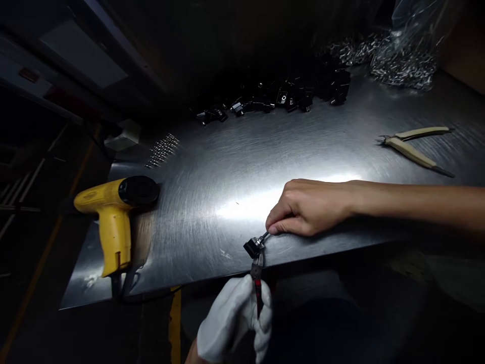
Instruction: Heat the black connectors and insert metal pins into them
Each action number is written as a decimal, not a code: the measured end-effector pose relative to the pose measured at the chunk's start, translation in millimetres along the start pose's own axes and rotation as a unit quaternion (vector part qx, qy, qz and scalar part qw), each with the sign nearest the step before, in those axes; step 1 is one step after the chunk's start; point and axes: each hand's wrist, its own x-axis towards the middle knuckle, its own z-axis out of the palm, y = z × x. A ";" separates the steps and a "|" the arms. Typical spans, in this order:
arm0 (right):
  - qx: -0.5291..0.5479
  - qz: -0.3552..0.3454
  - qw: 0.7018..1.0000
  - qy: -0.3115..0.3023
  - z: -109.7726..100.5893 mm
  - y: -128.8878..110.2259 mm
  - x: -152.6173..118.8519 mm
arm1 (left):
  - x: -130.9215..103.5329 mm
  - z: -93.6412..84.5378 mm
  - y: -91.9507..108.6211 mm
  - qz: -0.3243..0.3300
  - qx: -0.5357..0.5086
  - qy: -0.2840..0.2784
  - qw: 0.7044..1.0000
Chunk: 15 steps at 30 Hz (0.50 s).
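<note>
My left hand (238,313), in a white glove, is closed around small pliers (256,278) with dark and red handles. The jaws point up and meet the metal side of a small black part (251,247) near the table's front edge. My bare right hand (303,210) pinches a thin dark stem (265,236) that runs into the metal end of this part. Whether the stem is a wire or a rod, I cannot tell. The right fingertips hide its other end.
On the metal table (204,177) lie a yellow heat gun (113,217) at left, silver pins (162,150) in rows, and black parts (265,98) along the back. Cream-handled cutters (413,144) rest at right, below a clear bag (405,63) with small metal pieces.
</note>
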 end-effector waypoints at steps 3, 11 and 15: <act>-0.020 0.000 1.000 0.009 1.2 -2.3 0.0 | -0.9 6.7 -2.6 -0.010 -0.017 0.012 1.000; -0.027 0.039 0.999 0.017 4.3 -8.2 1.3 | -3.3 33.0 -8.6 -0.049 -0.101 0.118 0.987; -0.024 0.057 0.997 0.036 6.7 -9.5 0.3 | -2.9 45.1 -4.8 -0.061 -0.129 0.152 0.978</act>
